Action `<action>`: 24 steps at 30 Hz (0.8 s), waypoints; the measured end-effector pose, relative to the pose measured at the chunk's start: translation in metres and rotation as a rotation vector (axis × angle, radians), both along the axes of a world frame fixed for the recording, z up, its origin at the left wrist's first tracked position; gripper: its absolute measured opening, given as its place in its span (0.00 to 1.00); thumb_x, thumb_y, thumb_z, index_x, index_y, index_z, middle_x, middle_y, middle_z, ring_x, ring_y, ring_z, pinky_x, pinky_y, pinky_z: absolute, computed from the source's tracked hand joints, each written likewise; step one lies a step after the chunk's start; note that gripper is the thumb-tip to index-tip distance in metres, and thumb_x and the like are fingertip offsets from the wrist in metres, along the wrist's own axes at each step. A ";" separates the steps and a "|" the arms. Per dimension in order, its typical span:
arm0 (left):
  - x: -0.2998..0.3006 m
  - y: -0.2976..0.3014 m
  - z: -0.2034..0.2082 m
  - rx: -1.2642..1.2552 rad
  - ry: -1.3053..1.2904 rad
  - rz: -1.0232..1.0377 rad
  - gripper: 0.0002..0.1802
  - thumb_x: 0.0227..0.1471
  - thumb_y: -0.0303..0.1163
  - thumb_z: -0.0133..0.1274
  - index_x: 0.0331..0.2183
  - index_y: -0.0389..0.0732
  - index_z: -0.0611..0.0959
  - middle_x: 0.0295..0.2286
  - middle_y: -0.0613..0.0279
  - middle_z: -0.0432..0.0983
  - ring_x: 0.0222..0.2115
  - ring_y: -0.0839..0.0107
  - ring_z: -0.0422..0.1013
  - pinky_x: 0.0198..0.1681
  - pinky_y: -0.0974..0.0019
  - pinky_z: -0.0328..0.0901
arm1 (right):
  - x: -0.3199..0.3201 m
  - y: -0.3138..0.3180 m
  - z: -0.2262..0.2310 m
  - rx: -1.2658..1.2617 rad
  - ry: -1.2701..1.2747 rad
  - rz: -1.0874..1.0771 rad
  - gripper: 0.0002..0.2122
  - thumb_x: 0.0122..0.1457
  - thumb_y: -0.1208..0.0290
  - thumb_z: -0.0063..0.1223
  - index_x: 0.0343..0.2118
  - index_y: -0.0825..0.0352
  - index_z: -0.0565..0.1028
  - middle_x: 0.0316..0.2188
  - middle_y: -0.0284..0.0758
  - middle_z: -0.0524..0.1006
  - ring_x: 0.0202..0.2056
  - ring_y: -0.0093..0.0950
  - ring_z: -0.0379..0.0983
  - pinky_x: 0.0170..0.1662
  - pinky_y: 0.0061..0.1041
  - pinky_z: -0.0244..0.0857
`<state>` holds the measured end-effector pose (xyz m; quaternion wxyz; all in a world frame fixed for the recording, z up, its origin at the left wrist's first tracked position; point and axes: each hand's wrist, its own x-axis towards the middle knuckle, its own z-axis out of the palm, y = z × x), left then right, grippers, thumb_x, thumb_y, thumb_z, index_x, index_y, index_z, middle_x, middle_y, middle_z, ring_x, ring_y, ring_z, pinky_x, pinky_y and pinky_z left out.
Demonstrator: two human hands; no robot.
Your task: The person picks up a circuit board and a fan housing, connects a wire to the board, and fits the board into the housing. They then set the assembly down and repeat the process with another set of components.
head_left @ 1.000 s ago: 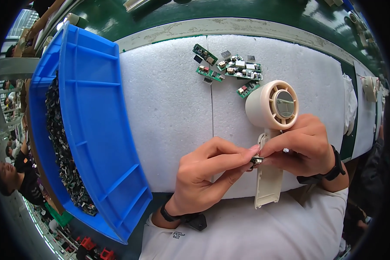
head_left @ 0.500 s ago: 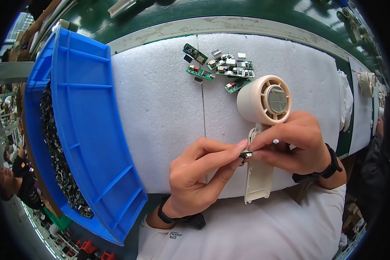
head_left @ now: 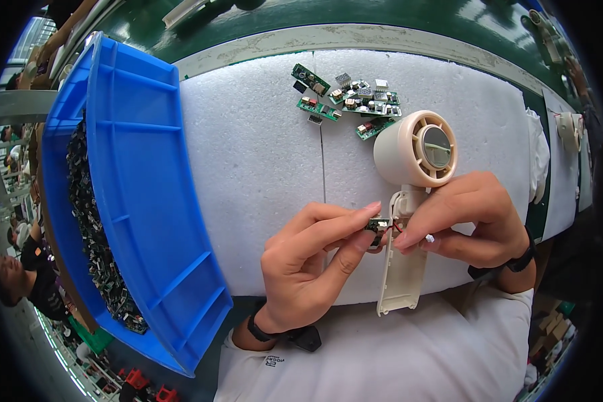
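My left hand [head_left: 311,264] pinches a small circuit board [head_left: 376,231] between thumb and fingers. Its component side shows beside the open handle shell [head_left: 402,281] of a cream handheld fan [head_left: 412,149]. Over that shell, my right hand [head_left: 472,221] is closed on thin wires [head_left: 396,226], red and dark, near the board. A white connector plug [head_left: 429,238] sticks out by the right fingertips. The round fan head lies just beyond my right hand, its grille and shiny centre disc facing up. Where the wires end is hidden by my fingers.
Several green circuit boards [head_left: 365,100] lie scattered on the white foam sheet [head_left: 248,167], beyond the fan. A large blue bin [head_left: 147,174] stands tilted at the left, beside a heap of small dark parts [head_left: 100,248]. White cloth or bag [head_left: 537,154] lies at the right edge.
My right hand has moved slightly right and down, away from the left, and red wire now shows between them. The board has turned to show more of its face. The whole view shifted slightly.
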<state>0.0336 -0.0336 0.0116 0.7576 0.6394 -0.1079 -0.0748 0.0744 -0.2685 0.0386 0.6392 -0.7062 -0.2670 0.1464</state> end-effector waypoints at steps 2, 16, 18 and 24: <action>0.000 -0.001 0.000 0.024 -0.020 -0.001 0.20 0.54 0.10 0.55 0.49 0.32 0.82 0.40 0.52 0.77 0.38 0.69 0.78 0.42 0.71 0.74 | 0.001 -0.002 0.009 -0.118 0.022 0.037 0.10 0.50 0.80 0.62 0.36 0.65 0.86 0.24 0.33 0.82 0.21 0.21 0.75 0.23 0.20 0.64; -0.002 -0.003 -0.002 0.138 -0.083 -0.019 0.17 0.54 0.11 0.55 0.46 0.30 0.83 0.41 0.49 0.77 0.38 0.72 0.76 0.38 0.75 0.71 | -0.002 -0.002 0.012 -0.220 -0.040 0.049 0.11 0.47 0.78 0.65 0.35 0.62 0.87 0.17 0.27 0.77 0.16 0.17 0.66 0.20 0.19 0.53; -0.003 -0.003 -0.003 0.122 -0.090 -0.022 0.17 0.54 0.11 0.55 0.47 0.30 0.83 0.41 0.49 0.77 0.38 0.71 0.77 0.38 0.74 0.71 | -0.002 -0.001 0.013 -0.185 -0.025 0.048 0.08 0.50 0.78 0.65 0.34 0.62 0.86 0.17 0.27 0.74 0.16 0.17 0.67 0.19 0.18 0.53; -0.002 -0.005 -0.002 0.124 -0.080 -0.002 0.20 0.52 0.11 0.57 0.48 0.34 0.84 0.39 0.54 0.78 0.36 0.70 0.78 0.40 0.70 0.74 | -0.008 0.006 0.014 -0.197 -0.082 -0.057 0.06 0.48 0.80 0.65 0.30 0.63 0.84 0.16 0.27 0.72 0.16 0.17 0.69 0.18 0.18 0.55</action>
